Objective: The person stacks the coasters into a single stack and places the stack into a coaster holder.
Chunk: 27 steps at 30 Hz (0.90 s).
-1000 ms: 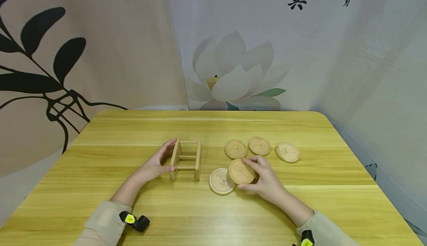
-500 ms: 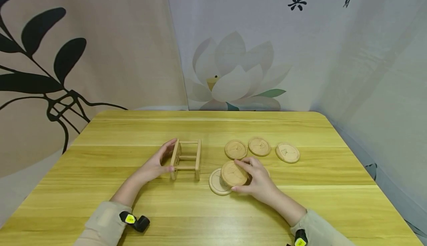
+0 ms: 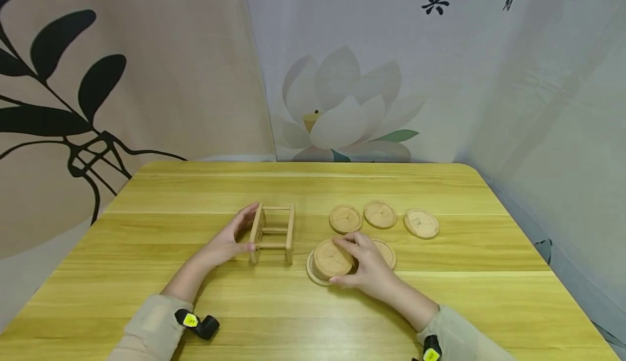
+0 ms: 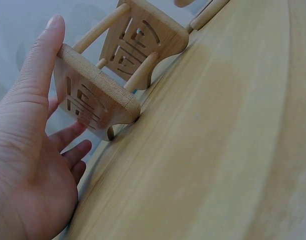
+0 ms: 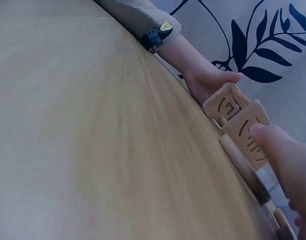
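Note:
My left hand [image 3: 224, 246] grips the left side panel of a small wooden coaster rack [image 3: 289, 236], thumb at the near end and fingers at the far end. In the left wrist view, the rack's panels [image 4: 88, 95] show cut-out patterns and are joined by round bars. My right hand [image 3: 369, 268] pinches a round wooden coaster [image 3: 332, 257] by its right edge, thumb below and fingers above. The held coaster overlaps a second coaster [image 3: 312, 274], leaving only that one's rim showing at the left. Partly hidden behind my right hand lies another coaster [image 3: 386, 252].
Farther back on the wooden table [image 3: 220, 187] lie three more coasters, at the left [image 3: 345, 219], the middle [image 3: 380, 215] and the right [image 3: 421, 224], each with a leaf-like engraving. A printed curtain [image 3: 352, 67] hangs behind the table's far edge.
My right hand has carried the held coaster left, over the near left coaster, uncovering part of the coaster behind the hand. The left hand and the rack have stayed put.

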Available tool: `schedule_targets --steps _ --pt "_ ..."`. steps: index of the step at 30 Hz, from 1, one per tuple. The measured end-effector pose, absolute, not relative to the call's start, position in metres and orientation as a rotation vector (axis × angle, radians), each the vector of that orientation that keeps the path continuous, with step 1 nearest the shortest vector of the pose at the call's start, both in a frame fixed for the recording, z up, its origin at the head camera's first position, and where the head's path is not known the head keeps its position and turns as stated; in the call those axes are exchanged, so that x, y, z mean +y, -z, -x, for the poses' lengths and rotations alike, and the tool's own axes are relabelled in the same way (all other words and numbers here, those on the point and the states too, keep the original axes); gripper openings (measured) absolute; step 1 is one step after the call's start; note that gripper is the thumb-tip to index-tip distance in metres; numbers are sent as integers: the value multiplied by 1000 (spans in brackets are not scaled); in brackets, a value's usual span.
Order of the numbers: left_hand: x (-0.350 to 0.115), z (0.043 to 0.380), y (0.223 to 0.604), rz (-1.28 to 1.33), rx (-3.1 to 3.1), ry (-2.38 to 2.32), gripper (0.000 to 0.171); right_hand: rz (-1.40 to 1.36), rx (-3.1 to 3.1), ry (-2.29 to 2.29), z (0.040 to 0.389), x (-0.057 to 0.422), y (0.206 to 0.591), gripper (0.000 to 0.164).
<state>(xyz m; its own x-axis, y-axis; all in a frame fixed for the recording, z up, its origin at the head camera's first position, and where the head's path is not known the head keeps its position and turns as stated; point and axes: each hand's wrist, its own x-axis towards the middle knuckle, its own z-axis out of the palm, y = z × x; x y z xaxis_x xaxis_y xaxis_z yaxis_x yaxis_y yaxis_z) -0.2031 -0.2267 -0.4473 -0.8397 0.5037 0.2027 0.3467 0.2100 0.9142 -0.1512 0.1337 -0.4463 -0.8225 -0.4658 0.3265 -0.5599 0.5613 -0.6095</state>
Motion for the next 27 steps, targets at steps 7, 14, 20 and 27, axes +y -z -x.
schedule_targets --steps 7,14,20,27 --pt "-227 203 447 -826 2325 -1709 97 -913 -2675 -1077 150 128 447 83" --pt "-227 204 448 -827 2321 -1715 99 -917 -2700 -1061 149 125 447 83" --pt "-227 204 448 -828 2327 -1709 98 -931 -2710 -1038 148 125 447 83" --pt "-227 203 447 -819 2332 -1709 98 -942 -2723 -994 148 125 448 82"
